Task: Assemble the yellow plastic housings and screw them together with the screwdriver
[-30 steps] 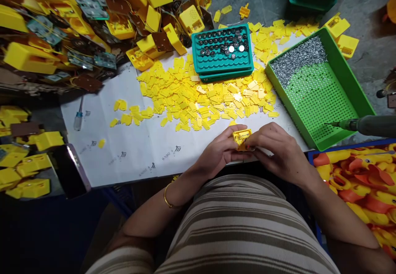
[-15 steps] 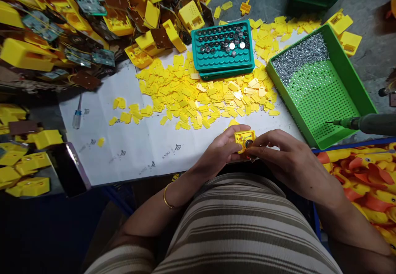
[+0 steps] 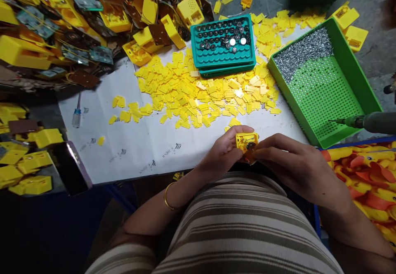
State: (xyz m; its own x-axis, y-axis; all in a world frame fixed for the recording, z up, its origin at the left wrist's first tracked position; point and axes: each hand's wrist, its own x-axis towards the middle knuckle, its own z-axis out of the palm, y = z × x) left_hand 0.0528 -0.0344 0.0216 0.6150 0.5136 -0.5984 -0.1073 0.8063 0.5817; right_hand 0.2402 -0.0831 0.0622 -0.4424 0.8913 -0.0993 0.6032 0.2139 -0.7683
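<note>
My left hand point(image 3: 223, 152) is closed around a small open yellow plastic housing point(image 3: 242, 138) near the table's front edge. Inside the housing a dark round part point(image 3: 250, 145) with a shiny rim shows. At its lower right my right hand point(image 3: 298, 164) pinches a small brown board point(image 3: 249, 157) between thumb and fingers, partly covered by the fingertips. Whether wires join the board to the housing is too small to tell. Just behind the hands, a flat yellow plastic piece point(image 3: 234, 122) lies on the white sheet point(image 3: 130, 158).
Many flat yellow pieces point(image 3: 173, 88) spread under a teal tray point(image 3: 210, 61) of button cells. Right stands a green basket point(image 3: 321, 96) of small screws, with a power screwdriver point(image 3: 377, 122) over it. A screwdriver point(image 3: 76, 117), a phone point(image 3: 69, 168) and heaped yellow housings point(image 3: 21, 53) lie left.
The view has shifted slightly. My right fingers have drawn a little to the right, so more of the brown board and the housing's inside shows. My left hand still holds the housing.
</note>
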